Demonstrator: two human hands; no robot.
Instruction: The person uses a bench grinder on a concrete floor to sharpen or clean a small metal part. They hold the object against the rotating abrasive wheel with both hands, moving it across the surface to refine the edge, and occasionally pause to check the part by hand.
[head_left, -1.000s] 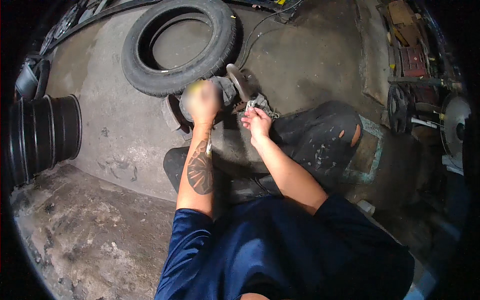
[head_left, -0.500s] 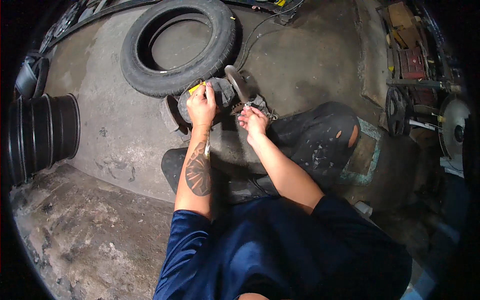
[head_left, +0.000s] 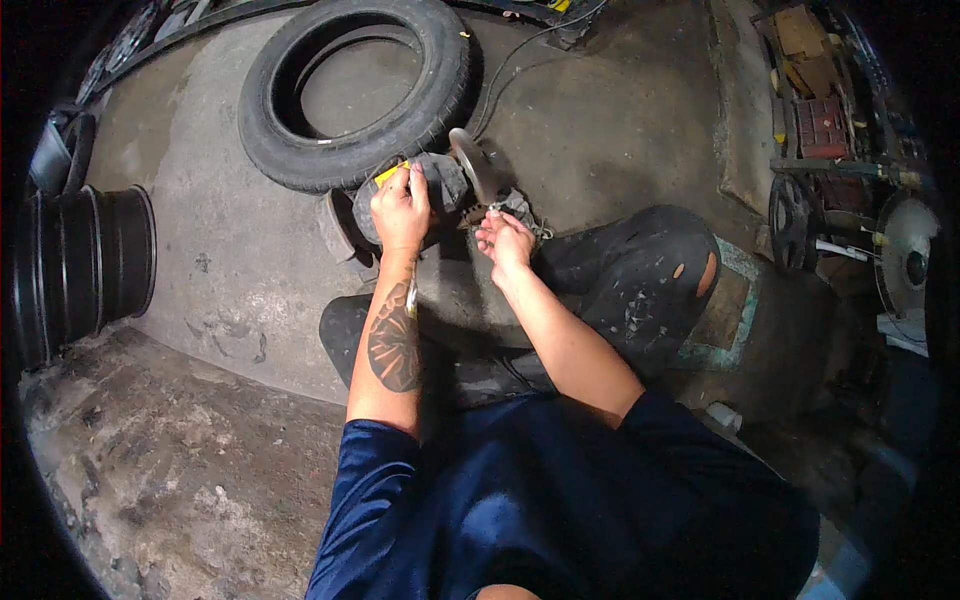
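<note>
A dark grey bench grinder (head_left: 446, 180) with a yellow label (head_left: 389, 173) sits on the floor between my knees, just short of the tyre. My left hand (head_left: 402, 208) is closed over the left part of its body, thumb stretched along the top. On the grinder's right side stands a thin round wheel (head_left: 476, 168); a wider round wheel or guard (head_left: 345, 226) shows at its left end. Close to the near edge of the right wheel, my right hand (head_left: 507, 240) pinches a small shiny piece between thumb and fingers. That piece is too small to name.
A bare tyre (head_left: 262, 125) lies flat beyond the grinder, with a black cable (head_left: 508, 82) beside it. Black wheel rims (head_left: 88, 265) stand at the left. At the right are a shelf of parts (head_left: 822, 125) and a fan (head_left: 908, 255). My bent legs (head_left: 640, 275) flank the grinder.
The whole view has shifted very slightly. Both hands keep their places at the grinder, with no clear change in grip.
</note>
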